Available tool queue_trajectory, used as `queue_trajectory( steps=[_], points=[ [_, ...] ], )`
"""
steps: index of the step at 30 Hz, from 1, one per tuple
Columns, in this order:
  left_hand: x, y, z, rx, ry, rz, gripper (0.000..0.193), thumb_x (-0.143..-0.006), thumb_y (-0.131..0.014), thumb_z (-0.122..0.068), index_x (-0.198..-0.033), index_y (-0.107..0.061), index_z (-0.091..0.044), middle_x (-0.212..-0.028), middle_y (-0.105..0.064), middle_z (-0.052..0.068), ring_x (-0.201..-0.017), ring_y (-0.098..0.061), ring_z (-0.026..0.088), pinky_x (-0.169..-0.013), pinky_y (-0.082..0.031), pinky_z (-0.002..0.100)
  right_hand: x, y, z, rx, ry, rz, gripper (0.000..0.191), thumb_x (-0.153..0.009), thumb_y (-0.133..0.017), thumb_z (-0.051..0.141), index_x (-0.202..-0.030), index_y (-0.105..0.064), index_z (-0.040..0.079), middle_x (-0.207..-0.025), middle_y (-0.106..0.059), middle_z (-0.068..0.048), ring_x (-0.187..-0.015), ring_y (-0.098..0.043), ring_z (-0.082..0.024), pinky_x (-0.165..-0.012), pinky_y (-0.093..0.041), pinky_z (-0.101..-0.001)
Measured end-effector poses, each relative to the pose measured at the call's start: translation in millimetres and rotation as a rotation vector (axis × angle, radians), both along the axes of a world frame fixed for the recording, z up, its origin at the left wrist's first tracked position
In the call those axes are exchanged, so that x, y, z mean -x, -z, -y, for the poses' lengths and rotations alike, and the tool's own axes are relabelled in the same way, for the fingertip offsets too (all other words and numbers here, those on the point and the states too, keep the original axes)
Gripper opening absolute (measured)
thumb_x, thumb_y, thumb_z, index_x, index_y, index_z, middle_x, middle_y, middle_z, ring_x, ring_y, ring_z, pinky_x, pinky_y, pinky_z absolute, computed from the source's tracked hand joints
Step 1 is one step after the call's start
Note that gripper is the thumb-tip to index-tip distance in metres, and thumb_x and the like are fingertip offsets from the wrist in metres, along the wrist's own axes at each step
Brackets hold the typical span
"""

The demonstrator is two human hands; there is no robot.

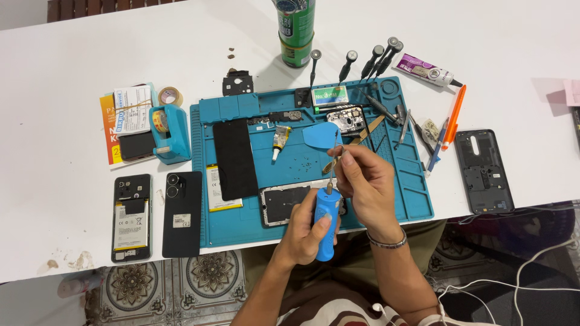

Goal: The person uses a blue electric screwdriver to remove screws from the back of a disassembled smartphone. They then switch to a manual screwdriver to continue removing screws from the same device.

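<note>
Blue-handled screwdriver (pixel 327 224): chunky ribbed plastic grip, held upright over the near edge of the teal work mat (pixel 417 208), butt end hanging just past the near edge of the tabletop (pixel 60 54). Wrapped by left hand (pixel 305 232), thumb pressed on the handle's front. Thin metal shaft rising from the top, pinched at its tip by fingertips of right hand (pixel 362 181). Metal tweezers (pixel 333 158) also in that hand, slanting up and away toward the mat's middle, tips close together.
</note>
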State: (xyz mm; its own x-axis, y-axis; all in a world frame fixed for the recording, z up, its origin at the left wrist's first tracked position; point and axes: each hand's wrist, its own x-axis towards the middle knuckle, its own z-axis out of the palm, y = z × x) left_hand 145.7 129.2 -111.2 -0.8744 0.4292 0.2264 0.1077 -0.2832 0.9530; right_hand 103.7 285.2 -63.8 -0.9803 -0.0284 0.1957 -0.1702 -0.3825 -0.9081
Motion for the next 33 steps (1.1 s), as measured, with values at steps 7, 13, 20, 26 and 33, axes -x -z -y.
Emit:
queue_trajectory(
  steps=[7, 13, 20, 26, 33],
  points=[
    [1.2, 1.3, 2.8, 0.021, -0.007, -0.051, 0.050, -0.105, -0.052, -0.047, -0.118, -0.050, 0.001, -0.073, -0.064, 0.009, -0.059, -0.064, 0.015, -0.055, -0.053, 0.028, -1.0, -0.4, 3.5, 0.054, -0.020, 0.020, 0.022, -0.110, -0.054, 0.016, -0.117, -0.064, -0.003, -0.072, -0.055, -0.002, -0.055, -0.034, -0.003, -0.048, -0.026, -0.0213],
    [1.1, -1.1, 4.3, -0.002, -0.012, -0.023, 0.051, -0.104, -0.052, -0.047, -0.121, -0.050, 0.002, -0.074, -0.063, 0.009, -0.059, -0.064, 0.016, -0.055, -0.053, 0.029, -0.3, 1.1, 6.5, 0.122, -0.037, 0.031, 0.024, -0.111, -0.053, 0.017, -0.121, -0.064, -0.003, -0.075, -0.056, -0.002, -0.056, -0.033, -0.003, -0.049, -0.026, -0.0207],
    [0.2, -2.2, 3.7, 0.004, -0.012, -0.019, 0.051, -0.104, -0.053, -0.046, -0.122, -0.050, 0.002, -0.074, -0.063, 0.009, -0.059, -0.064, 0.016, -0.056, -0.053, 0.029, -1.2, 1.8, 5.7, 0.093, -0.031, 0.036, 0.023, -0.110, -0.054, 0.016, -0.118, -0.064, -0.003, -0.074, -0.056, -0.002, -0.055, -0.033, -0.003, -0.047, -0.025, -0.0208],
    [0.4, -0.2, 4.0, -0.003, -0.009, -0.030, 0.052, -0.104, -0.053, -0.046, -0.123, -0.050, 0.002, -0.074, -0.063, 0.009, -0.059, -0.064, 0.016, -0.056, -0.053, 0.029, 0.4, 4.3, 6.0, 0.098, -0.021, 0.016, 0.022, -0.110, -0.055, 0.016, -0.116, -0.065, -0.002, -0.073, -0.056, -0.003, -0.055, -0.034, -0.003, -0.047, -0.025, -0.0208],
    [0.8, 2.2, 3.3, -0.008, -0.004, -0.035, 0.052, -0.104, -0.052, -0.046, -0.122, -0.050, 0.002, -0.073, -0.063, 0.009, -0.058, -0.063, 0.015, -0.055, -0.053, 0.028, -1.0, 5.2, 5.1, 0.089, -0.020, 0.015, 0.022, -0.110, -0.055, 0.016, -0.115, -0.065, -0.003, -0.074, -0.058, -0.003, -0.053, -0.033, -0.002, -0.046, -0.025, -0.0206]
  ],
)
